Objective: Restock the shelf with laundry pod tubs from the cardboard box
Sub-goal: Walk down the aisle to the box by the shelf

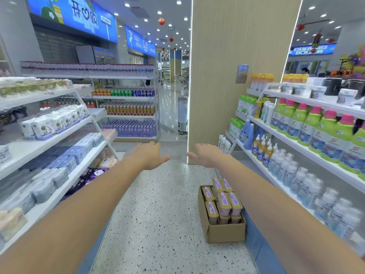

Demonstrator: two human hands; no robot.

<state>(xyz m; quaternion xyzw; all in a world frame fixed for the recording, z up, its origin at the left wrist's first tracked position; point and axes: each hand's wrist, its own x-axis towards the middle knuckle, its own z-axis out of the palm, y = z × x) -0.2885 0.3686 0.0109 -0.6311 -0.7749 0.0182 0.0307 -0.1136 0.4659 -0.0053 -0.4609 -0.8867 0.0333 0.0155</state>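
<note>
A brown cardboard box (227, 232) stands on the speckled floor against the base of the right shelf. It holds several pink laundry pod tubs (224, 202) with yellow lids, stacked upright. Both my arms stretch straight ahead over the aisle. My left hand (149, 155) and my right hand (207, 155) are flat, palms down, fingers apart, and hold nothing. Both hands hover well above and beyond the box.
The right shelf (296, 147) carries green detergent bottles with pink caps, blue bottles and clear bottles. The left shelf (59, 135) holds tissue packs. A wide beige pillar (237, 76) stands ahead, with drink shelves (126, 107) further back on the left.
</note>
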